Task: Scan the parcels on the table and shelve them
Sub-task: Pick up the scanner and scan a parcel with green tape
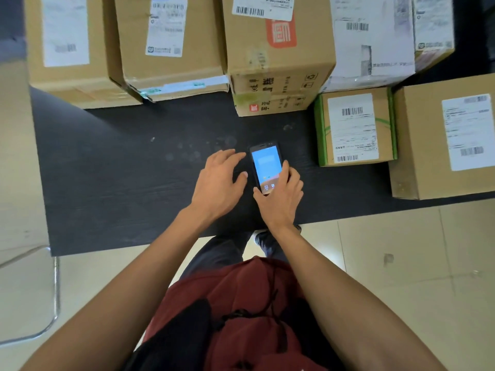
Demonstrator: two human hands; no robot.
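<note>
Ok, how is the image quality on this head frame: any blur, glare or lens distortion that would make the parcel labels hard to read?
Head view: wide-angle bending bows the dark table edges; the far boxes' labels are soft and washed out, the small green-taped box barcodes fairly crisp. The handheld scanner screen glows blue, its text unreadable. Both the left hand and right hand look sharp. Lighting is even, shadows soft.

Both bare forearms reach forward over the near edge of the table. The right hand grips the scanner at its near end, thumb on one side, fingers curled over the other edge. The left hand hovers just left of the scanner, palm down, fingers spread and relaxed, thumb pointing toward it, apart from it.
</note>
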